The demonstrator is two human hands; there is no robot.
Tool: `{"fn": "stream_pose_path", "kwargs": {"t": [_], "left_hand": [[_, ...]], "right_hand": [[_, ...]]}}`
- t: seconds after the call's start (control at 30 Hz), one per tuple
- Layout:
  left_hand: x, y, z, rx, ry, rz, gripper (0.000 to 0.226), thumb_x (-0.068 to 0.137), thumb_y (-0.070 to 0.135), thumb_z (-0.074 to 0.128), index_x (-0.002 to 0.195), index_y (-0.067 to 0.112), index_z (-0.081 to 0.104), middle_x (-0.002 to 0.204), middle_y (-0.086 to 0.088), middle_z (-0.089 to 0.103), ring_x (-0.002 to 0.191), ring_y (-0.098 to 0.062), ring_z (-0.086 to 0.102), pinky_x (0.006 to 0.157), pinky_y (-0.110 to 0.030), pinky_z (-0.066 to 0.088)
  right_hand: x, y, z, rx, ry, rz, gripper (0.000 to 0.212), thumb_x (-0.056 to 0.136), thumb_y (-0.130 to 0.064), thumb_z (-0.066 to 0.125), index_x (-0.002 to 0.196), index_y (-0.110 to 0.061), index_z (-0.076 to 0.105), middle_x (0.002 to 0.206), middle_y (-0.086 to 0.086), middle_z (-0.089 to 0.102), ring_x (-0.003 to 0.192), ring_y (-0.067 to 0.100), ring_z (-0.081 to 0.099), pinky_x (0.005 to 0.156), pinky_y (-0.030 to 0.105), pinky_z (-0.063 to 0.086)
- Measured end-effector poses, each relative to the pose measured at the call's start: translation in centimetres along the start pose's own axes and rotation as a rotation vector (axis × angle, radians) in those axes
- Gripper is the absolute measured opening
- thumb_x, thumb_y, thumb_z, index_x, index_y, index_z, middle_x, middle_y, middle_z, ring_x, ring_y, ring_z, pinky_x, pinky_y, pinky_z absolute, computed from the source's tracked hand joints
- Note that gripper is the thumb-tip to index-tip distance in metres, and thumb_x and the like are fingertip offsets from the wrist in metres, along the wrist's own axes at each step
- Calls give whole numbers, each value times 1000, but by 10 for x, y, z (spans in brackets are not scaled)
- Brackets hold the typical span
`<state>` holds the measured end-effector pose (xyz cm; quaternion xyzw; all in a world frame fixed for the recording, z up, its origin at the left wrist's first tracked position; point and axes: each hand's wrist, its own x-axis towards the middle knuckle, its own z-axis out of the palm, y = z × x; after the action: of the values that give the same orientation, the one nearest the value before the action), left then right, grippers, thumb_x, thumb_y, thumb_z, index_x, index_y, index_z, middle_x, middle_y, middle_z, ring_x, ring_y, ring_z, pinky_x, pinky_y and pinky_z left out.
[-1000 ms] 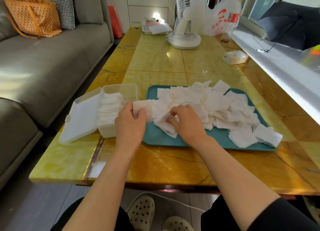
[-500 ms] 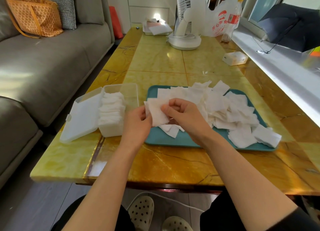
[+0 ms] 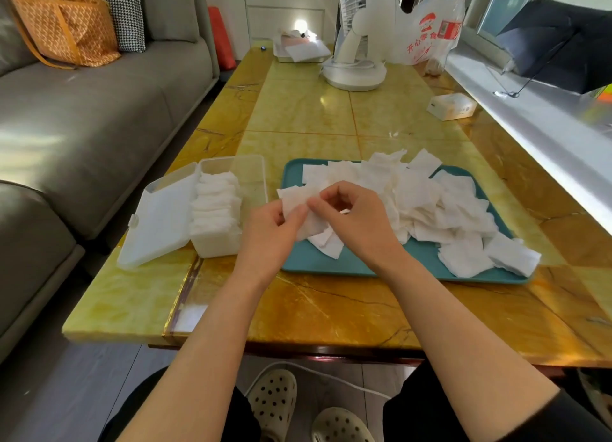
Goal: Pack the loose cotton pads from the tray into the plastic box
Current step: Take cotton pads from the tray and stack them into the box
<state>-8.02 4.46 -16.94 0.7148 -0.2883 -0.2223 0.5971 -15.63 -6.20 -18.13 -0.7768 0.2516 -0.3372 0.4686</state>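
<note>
Yellow stone bench (image 3: 298, 110) carries the teal tray (image 3: 331, 266), most loose cotton pads (image 3: 447, 206) heaped on it, and the open plastic box (image 3: 225, 210) just left, part filled. Both hands, left hand (image 3: 271, 223) and right hand (image 3: 351, 216), pinch a few gathered pads (image 3: 294, 195) above the tray's left edge, each grip closed on them. This looks like squaring a small stack; next it must travel left into the box's free far end.

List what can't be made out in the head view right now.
- Count of held cotton pads: left hand and right hand cover them.
- Pile on the tray: overlapping pads hide the ones underneath.
- Plastic box: how deep the stack goes, hidden by its top layer.
- Umbrella: cut off by the right edge.
</note>
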Motion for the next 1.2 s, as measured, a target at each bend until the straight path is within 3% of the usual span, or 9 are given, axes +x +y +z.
{"fn": "stream_pose_path", "kwargs": {"t": [0.1,0.17,0.3,0.43,0.6,0.73,0.87,1.03,1.2], "left_hand": [[4,-5,-4,63,140,6,24,95,19,55,75,30,60,83,-1,68,87,-23,63,83,-45,51],[7,-8,-7,131,189,36,21,95,20,55,76,16,63,82,-11,67,84,-29,62,78,-47,50],[8,-12,-10,245,267,96,27,95,19,55,74,2,59,60,-1,47,56,-11,39,54,-18,33],[9,-13,-12,266,321,129,28,95,19,55,75,0,59,59,0,46,54,-8,36,50,-16,33],[11,-15,-13,272,325,128,28,94,18,55,75,-2,59,58,0,45,54,-9,36,49,-16,31],[12,-16,-12,260,355,125,28,94,19,55,83,-5,64,76,-22,62,64,-17,45,51,-18,32],[11,-14,-12,260,380,116,29,94,19,56,82,-5,64,83,-26,64,67,-17,45,51,-20,31],[13,-17,-11,191,254,76,22,90,19,61,78,1,65,73,-20,59,67,-14,44,61,-30,36],[0,-3,-6,-28,-39,42,20,90,15,62,83,32,69,77,9,73,75,-3,66,68,-21,53]], "right_hand": [[7,15,-8,-199,56,-15,8,90,-14,61,97,-15,64,88,-5,64,81,5,57,72,11,43],[10,29,-11,-399,-50,-56,22,91,-15,58,113,-15,60,107,0,63,101,14,54,88,21,42],[11,42,-4,-827,-275,-126,58,92,-33,56,143,-19,34,140,2,44,129,23,32,104,31,27],[13,43,2,-991,-326,-87,61,92,-41,52,145,-23,29,133,4,48,122,26,35,97,33,29],[15,42,4,-586,-140,20,46,86,-20,63,130,-15,49,109,4,59,112,22,44,87,28,36],[18,37,-5,-464,33,-11,19,92,-19,58,105,-7,65,92,3,61,91,20,53,71,22,33],[14,18,-16,-204,120,61,5,92,-17,59,88,-15,59,74,-9,55,68,4,49,64,7,38],[4,-9,-20,341,-246,161,6,89,-6,61,90,-11,65,81,2,67,77,9,65,72,21,54],[0,-8,-10,212,-234,110,9,82,-2,68,90,-5,65,81,7,69,71,8,66,66,20,54]]}}
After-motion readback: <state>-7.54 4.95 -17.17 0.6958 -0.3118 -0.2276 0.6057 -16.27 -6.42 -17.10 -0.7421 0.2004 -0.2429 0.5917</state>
